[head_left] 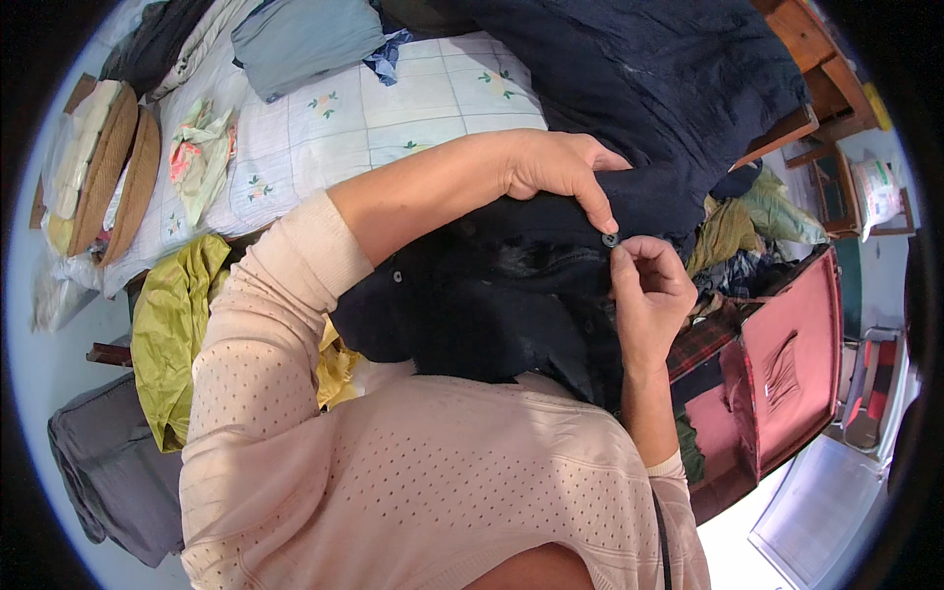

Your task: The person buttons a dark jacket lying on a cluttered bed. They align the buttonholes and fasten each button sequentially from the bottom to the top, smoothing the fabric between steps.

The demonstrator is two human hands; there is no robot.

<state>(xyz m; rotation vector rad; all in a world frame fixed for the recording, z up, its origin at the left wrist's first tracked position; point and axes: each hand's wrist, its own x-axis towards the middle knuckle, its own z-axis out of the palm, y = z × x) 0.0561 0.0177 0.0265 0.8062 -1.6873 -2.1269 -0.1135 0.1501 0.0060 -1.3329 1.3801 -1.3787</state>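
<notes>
A dark navy garment [472, 310] is spread before me, draped from the bed towards my body. My left hand [557, 171] reaches across it from the left. Its index fingertip presses at the upper edge of a dark round button [611, 240], while other fingers are partly hidden by cloth. At the lower edge of that button, my right hand [653, 284] pinches with thumb and forefinger, its remaining fingers curled. Whether the button sits in a buttonhole cannot be made out. Another small button [398, 276] shows on the cloth further left.
A bed with a checked, floral sheet [413, 96] lies ahead, bearing folded grey-blue cloth [310, 48]. Brown woven items [118, 177] stand at its left. An open suitcase with pink lining [793, 354] is at my right. Yellow-green fabric [177, 332] hangs at my left above a grey bag [118, 457].
</notes>
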